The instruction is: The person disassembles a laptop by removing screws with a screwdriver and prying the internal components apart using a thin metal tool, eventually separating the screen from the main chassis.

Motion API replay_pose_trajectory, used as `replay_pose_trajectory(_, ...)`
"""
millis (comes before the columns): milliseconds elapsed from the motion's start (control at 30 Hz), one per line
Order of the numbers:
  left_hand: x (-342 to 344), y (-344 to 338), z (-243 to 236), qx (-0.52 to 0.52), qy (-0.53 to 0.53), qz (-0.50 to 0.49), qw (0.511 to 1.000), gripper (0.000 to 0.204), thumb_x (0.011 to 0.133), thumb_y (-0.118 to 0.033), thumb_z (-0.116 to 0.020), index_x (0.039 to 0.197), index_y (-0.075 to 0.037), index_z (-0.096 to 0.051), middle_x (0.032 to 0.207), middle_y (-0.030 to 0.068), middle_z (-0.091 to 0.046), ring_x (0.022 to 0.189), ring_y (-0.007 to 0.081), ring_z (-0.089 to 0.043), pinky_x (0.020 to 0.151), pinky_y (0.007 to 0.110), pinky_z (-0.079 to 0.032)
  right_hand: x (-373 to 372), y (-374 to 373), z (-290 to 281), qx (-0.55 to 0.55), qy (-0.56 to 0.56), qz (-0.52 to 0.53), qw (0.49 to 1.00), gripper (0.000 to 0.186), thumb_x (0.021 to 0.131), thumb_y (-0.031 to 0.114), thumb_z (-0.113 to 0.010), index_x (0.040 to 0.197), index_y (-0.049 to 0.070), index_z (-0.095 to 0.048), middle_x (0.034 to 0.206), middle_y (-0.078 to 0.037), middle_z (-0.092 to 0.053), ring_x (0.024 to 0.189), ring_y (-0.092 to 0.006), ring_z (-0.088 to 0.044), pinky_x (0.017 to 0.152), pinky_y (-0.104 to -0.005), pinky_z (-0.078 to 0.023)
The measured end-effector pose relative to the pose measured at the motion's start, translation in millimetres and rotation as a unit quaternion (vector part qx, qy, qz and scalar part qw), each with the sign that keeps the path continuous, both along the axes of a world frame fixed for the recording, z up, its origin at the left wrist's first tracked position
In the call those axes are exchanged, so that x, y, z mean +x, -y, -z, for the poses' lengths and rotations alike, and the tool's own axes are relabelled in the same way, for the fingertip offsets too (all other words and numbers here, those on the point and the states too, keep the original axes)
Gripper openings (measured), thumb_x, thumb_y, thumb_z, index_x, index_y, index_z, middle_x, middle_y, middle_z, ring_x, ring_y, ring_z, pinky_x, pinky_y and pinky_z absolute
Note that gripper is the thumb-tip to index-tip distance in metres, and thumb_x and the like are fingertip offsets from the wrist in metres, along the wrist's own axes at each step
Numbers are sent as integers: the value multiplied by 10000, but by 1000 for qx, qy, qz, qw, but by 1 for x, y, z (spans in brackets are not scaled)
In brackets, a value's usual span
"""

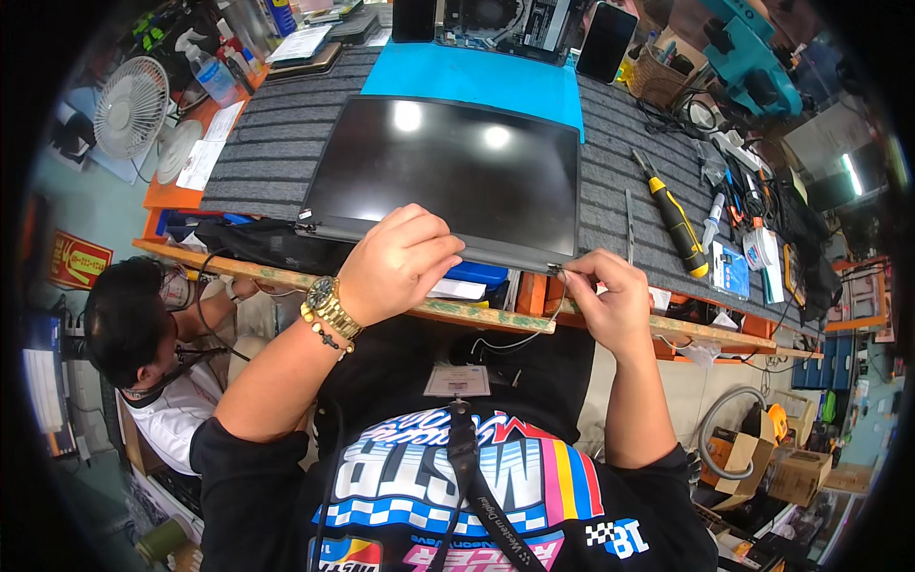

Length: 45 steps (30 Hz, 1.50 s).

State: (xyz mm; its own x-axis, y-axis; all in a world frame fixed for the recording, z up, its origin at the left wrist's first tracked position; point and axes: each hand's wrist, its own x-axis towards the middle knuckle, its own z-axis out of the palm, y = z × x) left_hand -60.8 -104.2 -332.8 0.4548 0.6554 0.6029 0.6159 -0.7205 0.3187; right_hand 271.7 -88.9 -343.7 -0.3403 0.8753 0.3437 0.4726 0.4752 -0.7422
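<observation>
A dark laptop screen (448, 172) lies face up on the ribbed grey mat, its lower edge towards me. My left hand (405, 257) is closed at the lower bezel, fingertips and thumb together near its middle. At the screen's lower right corner, my right hand (610, 296) pinches the small dark hinge (555, 271); the fingers partly hide it. The other hinge (305, 227) shows at the lower left corner. Beyond the screen is a blue mat (467, 74), partly covered by it.
An opened laptop body (515, 24) stands at the back beside a phone (607, 43). To the right lie a yellow-black screwdriver (679, 224), tweezers (629, 227) and cables. A white fan (132, 107) is at left. Another person (143, 334) sits lower left, next to an open drawer.
</observation>
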Motion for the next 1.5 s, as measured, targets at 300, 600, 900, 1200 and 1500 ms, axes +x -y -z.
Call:
replay_pose_trajectory(300, -1, 0, -8, 9, -36, -12, 999, 235, 861, -68, -876, 1071, -61, -771, 1011, 61, -690, 927, 287, -668, 818, 427, -519, -1, -1, -2, -6, -28, -5, 1000, 63, 967, 8, -803, 960, -13, -744, 825, -99, -669, 692, -200, -623, 653, -338, -491)
replay_pose_trajectory(600, -6, -6, -49, 38, -15, -31, 999, 224, 868, -89, -880, 1063, -76, -771, 1008, 68, -695, 903, 309, -652, 814, 432, -507, -8, -16, -32, 19, -123, -14, 992, 128, 1015, 63, -782, 934, -9, -714, 807, -54, -622, 742, -152, -559, 701, -316, -456)
replay_pose_trajectory(900, -9, -21, -90, -14, 9, -19, 1000, 149, 922, -52, -848, 1053, -25, -782, 990, 102, -719, 949, 310, -684, 825, 405, -558, -12, -29, -65, -36, -197, -37, 979, 161, 1101, 119, -754, 1015, -14, -725, 852, 58, -630, 771, -30, -511, 696, -224, -427)
replay_pose_trajectory(1200, -12, -32, -107, -18, -7, 11, 1000, 123, 964, -42, -816, 1062, 18, -771, 977, 105, -701, 917, 267, -675, 821, 360, -543, -17, -37, -74, -63, -255, -31, 964, 172, 1108, 136, -757, 1025, -13, -736, 870, 69, -644, 792, -15, -522, 700, -219, -419)
replay_pose_trajectory(1500, -10, -31, -113, -15, 2, -11, 1000, 104, 946, -54, -826, 1028, -6, -784, 959, 105, -729, 904, 285, -696, 798, 376, -558, -18, -39, -75, -85, -304, -59, 947, 172, 1119, 146, -749, 1015, 10, -728, 851, 85, -622, 757, 1, -491, 653, -211, -369)
